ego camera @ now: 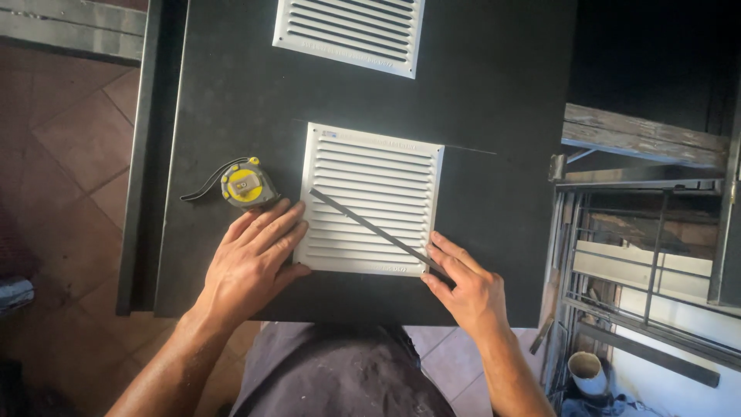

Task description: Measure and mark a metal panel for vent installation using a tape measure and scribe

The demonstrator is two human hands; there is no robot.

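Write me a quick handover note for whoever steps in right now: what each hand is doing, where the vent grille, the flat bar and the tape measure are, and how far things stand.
Left hand: flat, open, pressing the left edge of the white louvred vent grille on the dark worktop.
Right hand: fingertips pinning the lower end of a thin dark flat bar, which lies diagonally across the grille.
Yellow tape measure: on the worktop just left of the grille, untouched.
Second vent grille: at the worktop's far edge.
Done: grille laid flat, bar placed across it.
Left: no marks or cuts are visible on the grille.
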